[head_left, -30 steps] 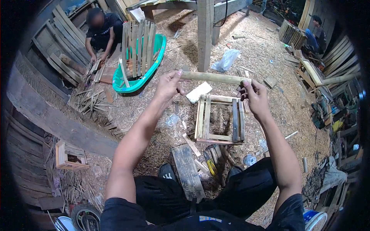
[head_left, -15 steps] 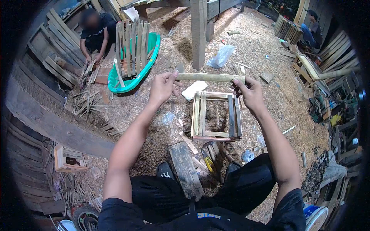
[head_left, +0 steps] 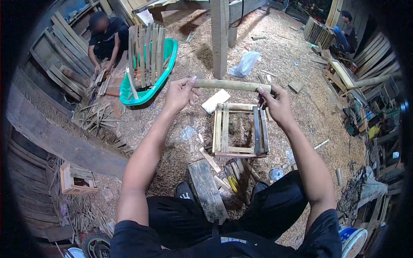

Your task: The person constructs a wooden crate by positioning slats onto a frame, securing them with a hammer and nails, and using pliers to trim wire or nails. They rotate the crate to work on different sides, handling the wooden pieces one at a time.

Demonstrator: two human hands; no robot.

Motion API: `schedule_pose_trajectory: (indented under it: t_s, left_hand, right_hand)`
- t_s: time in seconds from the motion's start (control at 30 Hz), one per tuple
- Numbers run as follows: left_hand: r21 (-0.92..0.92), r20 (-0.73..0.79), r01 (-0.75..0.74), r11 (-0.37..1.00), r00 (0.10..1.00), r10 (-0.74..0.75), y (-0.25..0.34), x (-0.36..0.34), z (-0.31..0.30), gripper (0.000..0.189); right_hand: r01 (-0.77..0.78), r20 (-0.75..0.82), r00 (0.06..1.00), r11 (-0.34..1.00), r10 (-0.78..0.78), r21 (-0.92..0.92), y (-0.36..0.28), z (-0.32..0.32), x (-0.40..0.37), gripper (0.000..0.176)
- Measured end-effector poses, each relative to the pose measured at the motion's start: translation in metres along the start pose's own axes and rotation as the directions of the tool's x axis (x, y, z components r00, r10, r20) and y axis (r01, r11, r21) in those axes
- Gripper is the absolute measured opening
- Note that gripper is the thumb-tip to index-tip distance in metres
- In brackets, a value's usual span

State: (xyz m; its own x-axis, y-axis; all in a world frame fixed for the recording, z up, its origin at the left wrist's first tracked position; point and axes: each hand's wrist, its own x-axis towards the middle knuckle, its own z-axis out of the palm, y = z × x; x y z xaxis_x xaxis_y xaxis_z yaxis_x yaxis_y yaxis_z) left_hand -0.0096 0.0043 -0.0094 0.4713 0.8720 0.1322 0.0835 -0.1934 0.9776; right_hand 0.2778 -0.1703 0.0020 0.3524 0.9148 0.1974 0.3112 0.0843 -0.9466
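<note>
A narrow wooden slat (head_left: pixel 230 84) is held up lengthwise in front of me, one end in each hand. My left hand (head_left: pixel 180 95) pinches its left end between thumb and fingers. Around the right end, my right hand (head_left: pixel 276 102) is closed, thumb on the near face. Below the slat, a slatted wooden frame (head_left: pixel 219 133) stands on the ground, its middle open to the shavings beneath. A pale wood block (head_left: pixel 216 101) lies just behind the frame's left corner. Between my feet is a worn wooden plank (head_left: pixel 208 189), with a yellow-handled tool (head_left: pixel 233 184) beside it.
A green basin (head_left: pixel 172 64) holds upright slats at the left. Behind it a person (head_left: pixel 107 41) crouches over wood pieces; another person (head_left: pixel 346 34) sits far right. A wooden post (head_left: pixel 219 38) rises ahead. A small wooden frame (head_left: pixel 77 178) stands at lower left. Wood shavings cover the ground.
The slat's left end has shifted slightly left and its right end has dipped a little, both hands keeping hold. The whole view has moved slightly.
</note>
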Motion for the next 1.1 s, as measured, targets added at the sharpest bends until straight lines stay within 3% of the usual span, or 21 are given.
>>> schedule_pose_trajectory:
  t_s: [0.03, 0.1, 0.13, 0.27, 0.33, 0.63, 0.87, 0.97, 1.1]
  left_hand:
    - [-0.029, 0.021, -0.015, 0.999, 1.000, 0.016, -0.002, 0.000, 0.000, 0.040]
    - [-0.071, 0.029, -0.055, 0.996, 0.998, 0.057, -0.006, -0.001, 0.002, 0.039]
    - [-0.114, 0.034, -0.096, 0.989, 0.994, 0.101, -0.007, -0.001, 0.002, 0.037]
    - [-0.081, 0.010, -0.055, 0.995, 0.998, 0.056, -0.006, -0.003, 0.000, 0.036]
    - [0.027, -0.001, -0.024, 0.999, 1.000, 0.024, -0.004, -0.004, -0.001, 0.035]
    - [-0.086, -0.009, -0.013, 0.996, 1.000, 0.012, -0.003, 0.000, 0.002, 0.039]
    - [-0.041, 0.028, -0.020, 0.999, 0.999, 0.021, 0.000, -0.005, 0.002, 0.044]
    - [-0.067, 0.057, 0.080, 0.995, 0.995, -0.077, 0.003, -0.006, 0.002, 0.043]
    - [-0.155, 0.052, 0.049, 0.987, 0.998, -0.041, 0.002, -0.002, 0.003, 0.041]
  right_hand:
    - [0.000, -0.002, 1.000, 1.000, 0.000, 0.000, 0.001, 0.000, 0.000, 0.020]
    - [-0.084, 0.025, 0.996, 0.969, 0.080, 0.233, 0.003, 0.002, -0.001, 0.022]
    - [-0.083, 0.024, 0.997, 0.969, 0.079, 0.234, 0.003, 0.003, -0.001, 0.022]
    - [-0.003, 0.022, 1.000, 0.995, 0.001, 0.101, 0.005, 0.000, 0.000, 0.023]
    - [0.049, 0.030, 0.998, 0.998, -0.050, 0.043, 0.004, -0.002, 0.001, 0.023]
    - [0.143, -0.040, 0.988, 0.981, -0.149, -0.133, 0.000, -0.004, -0.004, 0.024]
    - [0.050, -0.062, 0.997, 0.998, -0.048, 0.032, 0.013, -0.007, -0.003, 0.028]
    - [0.027, -0.066, 0.998, 0.994, -0.020, 0.105, 0.015, -0.005, 0.000, 0.029]
    - [0.026, -0.064, 0.998, 0.987, -0.016, 0.156, 0.008, -0.003, 0.000, 0.032]
